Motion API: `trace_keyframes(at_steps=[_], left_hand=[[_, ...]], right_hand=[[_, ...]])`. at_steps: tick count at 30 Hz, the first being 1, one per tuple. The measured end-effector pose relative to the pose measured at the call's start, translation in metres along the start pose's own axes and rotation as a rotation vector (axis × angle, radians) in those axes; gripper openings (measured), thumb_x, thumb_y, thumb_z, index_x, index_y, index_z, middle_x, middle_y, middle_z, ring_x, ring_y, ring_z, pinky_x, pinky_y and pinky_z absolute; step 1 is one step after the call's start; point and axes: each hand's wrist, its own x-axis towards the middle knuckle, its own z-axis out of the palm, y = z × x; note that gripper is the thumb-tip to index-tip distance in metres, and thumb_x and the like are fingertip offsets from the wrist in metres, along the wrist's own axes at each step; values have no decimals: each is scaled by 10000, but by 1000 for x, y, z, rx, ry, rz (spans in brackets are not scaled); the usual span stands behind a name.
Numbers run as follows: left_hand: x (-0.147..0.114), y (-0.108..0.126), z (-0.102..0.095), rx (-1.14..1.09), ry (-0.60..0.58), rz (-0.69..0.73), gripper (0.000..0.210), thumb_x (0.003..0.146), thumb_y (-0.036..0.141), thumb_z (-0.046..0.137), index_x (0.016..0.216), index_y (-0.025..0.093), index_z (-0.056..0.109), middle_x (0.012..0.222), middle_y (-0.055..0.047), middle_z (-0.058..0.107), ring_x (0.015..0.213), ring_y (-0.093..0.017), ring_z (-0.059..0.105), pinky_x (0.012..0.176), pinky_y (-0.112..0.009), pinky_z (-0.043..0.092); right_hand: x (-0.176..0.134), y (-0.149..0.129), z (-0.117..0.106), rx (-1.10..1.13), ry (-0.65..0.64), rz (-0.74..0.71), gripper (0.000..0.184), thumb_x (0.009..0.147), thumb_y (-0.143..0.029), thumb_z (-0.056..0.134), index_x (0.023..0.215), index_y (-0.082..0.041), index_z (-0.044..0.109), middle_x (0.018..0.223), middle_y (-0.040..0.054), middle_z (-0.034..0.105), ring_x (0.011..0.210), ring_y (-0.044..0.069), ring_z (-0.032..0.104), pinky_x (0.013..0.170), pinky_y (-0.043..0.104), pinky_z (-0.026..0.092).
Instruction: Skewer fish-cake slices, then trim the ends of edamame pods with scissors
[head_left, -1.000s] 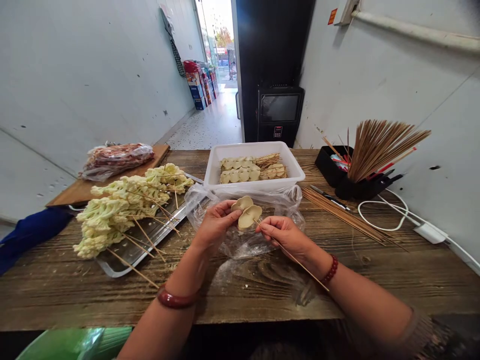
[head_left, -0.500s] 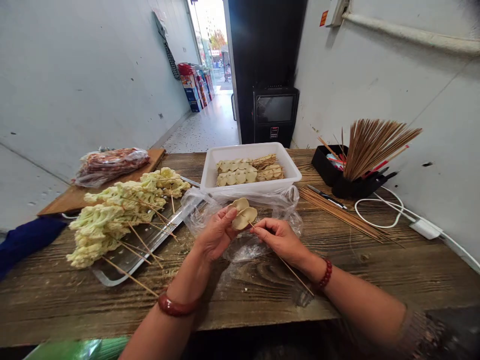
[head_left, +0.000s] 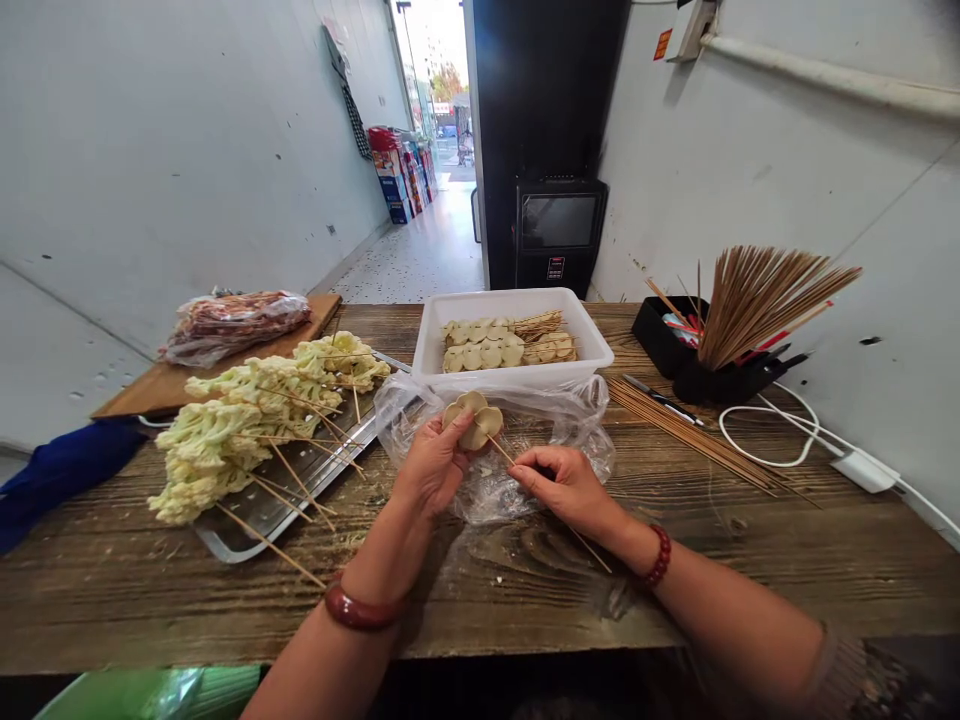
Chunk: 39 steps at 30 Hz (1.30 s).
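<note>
Between thumb and fingers, my left hand (head_left: 435, 462) holds several thin, round, pale beige slices (head_left: 480, 430) that overlap one another. A thin wooden skewer (head_left: 501, 448) enters the slices from the lower right. My right hand (head_left: 562, 488) pinches this skewer a little way below the slices, and its free end sticks out under the palm. Both hands are over a crumpled clear plastic bag (head_left: 600, 440). Just behind the bag, a white plastic tub (head_left: 517, 377) holds more skewered slices (head_left: 484, 353), with their sticks pointing right.
Skewered cauliflower (head_left: 225, 430) lies on a metal tray (head_left: 330, 488) at left. Behind it, a bagged reddish food (head_left: 240, 325) rests on a wooden board (head_left: 135, 395). At right are loose skewers (head_left: 690, 435), a pen (head_left: 667, 400), a black holder full of sticks (head_left: 705, 375) and a white cable (head_left: 780, 462).
The skewer has gone further into the slices, and they sit more spread along it. My right hand has slid back down the stick. The whole view has shifted slightly.
</note>
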Motion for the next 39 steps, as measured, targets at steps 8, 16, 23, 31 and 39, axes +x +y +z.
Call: trace_keyframes(at_steps=[8,16,23,31,39], left_hand=[[1,1,-3,-5,-10,71,325,722,333,779,969,165,653,902,-56,740,783,-178,703,725,-312,585],[1,0,-3,-14,-16,58,301,740,302,762,977,137,677,947,-88,747,784,-194,706,729,-321,582],[0,-6,3,-20,8,89,231,763,265,736,939,122,693,890,-89,755,775,-186,710,741,-306,579],[-1,-11,6,-16,-3,74,251,730,284,769,902,109,715,879,-95,759,758,-177,704,742,-286,579],[-4,-13,11,0,-22,58,305,693,313,798,913,121,709,866,-88,750,733,-166,693,711,-270,572]], right_hand=[[-5,2,-1,-83,-19,-63,245,882,-281,552,705,-161,671,638,9,641,605,129,554,591,242,388],[-6,1,3,-113,-36,-63,266,892,-282,536,690,-155,653,630,13,625,598,131,544,593,247,378],[-5,2,5,-117,3,-73,269,887,-269,523,670,-160,639,623,13,628,591,131,548,596,251,382],[-3,1,7,-105,27,-54,270,881,-278,515,662,-167,627,605,6,605,583,130,529,582,252,372],[-2,2,8,-90,40,-41,264,874,-273,516,662,-171,635,608,7,609,580,128,522,571,245,371]])
